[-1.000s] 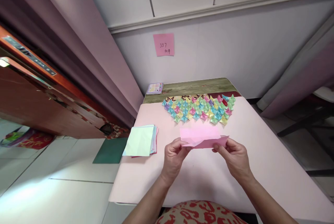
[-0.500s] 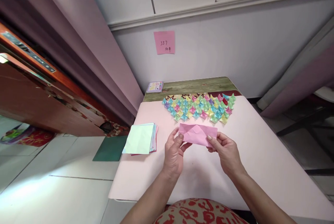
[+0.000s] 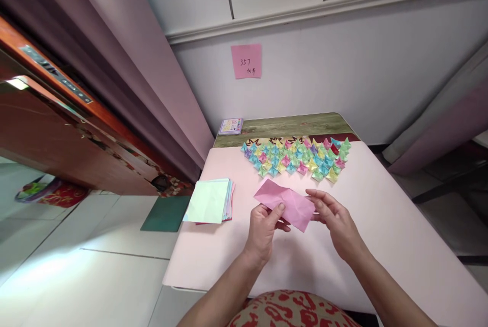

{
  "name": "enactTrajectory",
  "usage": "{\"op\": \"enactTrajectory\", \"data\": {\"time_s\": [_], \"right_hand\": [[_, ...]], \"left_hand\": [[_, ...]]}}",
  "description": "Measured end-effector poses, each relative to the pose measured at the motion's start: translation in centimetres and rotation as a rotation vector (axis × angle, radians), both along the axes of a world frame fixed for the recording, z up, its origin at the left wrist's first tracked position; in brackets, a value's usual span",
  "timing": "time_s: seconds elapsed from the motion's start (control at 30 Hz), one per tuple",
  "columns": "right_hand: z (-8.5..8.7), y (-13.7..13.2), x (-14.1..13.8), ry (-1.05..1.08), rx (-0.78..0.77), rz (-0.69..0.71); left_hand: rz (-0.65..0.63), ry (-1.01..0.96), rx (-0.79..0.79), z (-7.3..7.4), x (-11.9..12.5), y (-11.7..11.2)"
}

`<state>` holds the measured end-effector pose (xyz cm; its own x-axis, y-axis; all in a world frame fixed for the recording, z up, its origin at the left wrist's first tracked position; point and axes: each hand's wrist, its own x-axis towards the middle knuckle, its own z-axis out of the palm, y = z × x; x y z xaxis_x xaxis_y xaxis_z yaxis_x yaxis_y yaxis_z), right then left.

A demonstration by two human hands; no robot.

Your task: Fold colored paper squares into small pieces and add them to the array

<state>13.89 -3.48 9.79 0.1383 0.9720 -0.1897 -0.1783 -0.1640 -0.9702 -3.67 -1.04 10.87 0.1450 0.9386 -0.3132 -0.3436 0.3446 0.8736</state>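
A folded pink sheet of paper [image 3: 287, 204] with crease lines is held above the table, tilted with its right end lower. My left hand [image 3: 263, 225] pinches its lower left edge, thumb on top and fingers beneath. At the paper's right end is my right hand [image 3: 335, 215], its fingers apart; whether the fingertips touch the edge I cannot tell. Beyond the paper, many small folded paper pieces [image 3: 293, 159] in green, blue, yellow and pink stand in close rows. Left of my hands lies a stack of coloured paper sheets [image 3: 208, 201], pale green on top.
The table [image 3: 213, 256] has a pale pink cover, with a wood-patterned strip at its far end. A small pack of cards or booklets [image 3: 231, 126] sits at the far left corner. A handwritten pink note [image 3: 246, 61] is on the wall. A green mat [image 3: 164, 213] lies on the floor.
The pink paper has turned, its right end dropping toward me. My right hand's thumb has come off its face. My left thumb has shifted from the left end toward the middle.
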Motion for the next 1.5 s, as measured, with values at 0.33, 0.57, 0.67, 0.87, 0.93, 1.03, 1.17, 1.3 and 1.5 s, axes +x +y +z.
{"op": "enactTrajectory", "data": {"time_s": [0.33,0.57,0.67,0.87,0.93,1.03,1.17,1.3,1.5], "right_hand": [[0.0,0.0,-0.8,-0.063,0.082,-0.004],[-0.3,-0.8,0.3,-0.313,0.391,0.078],[-0.6,-0.9,0.6,-0.474,0.538,0.078],[-0.1,-0.5,0.8,-0.609,0.602,0.007],[0.2,-0.5,0.7,-0.568,0.542,-0.014],[0.5,-0.6,0.2,-0.447,0.420,-0.079],[0.5,-0.9,-0.9,-0.257,0.266,-0.131],[0.7,-0.9,-1.2,-0.179,0.193,-0.124],[1.1,-0.5,-0.5,0.029,-0.040,0.137]], "left_hand": [[-0.099,0.034,-0.018,0.2,0.4,-0.2],[0.026,-0.039,-0.074,0.9,-0.2,0.4],[0.021,-0.051,-0.077,1.4,-0.1,0.3],[-0.077,-0.058,-0.095,1.7,0.6,-0.5],[-0.077,-0.060,-0.097,1.9,0.7,-0.8],[-0.090,-0.077,-0.070,2.0,0.8,-1.0],[-0.101,-0.042,0.011,2.0,1.0,-1.1],[-0.077,0.047,0.043,1.5,1.0,-1.0],[-0.191,0.105,0.051,1.1,0.8,-0.9]]}}
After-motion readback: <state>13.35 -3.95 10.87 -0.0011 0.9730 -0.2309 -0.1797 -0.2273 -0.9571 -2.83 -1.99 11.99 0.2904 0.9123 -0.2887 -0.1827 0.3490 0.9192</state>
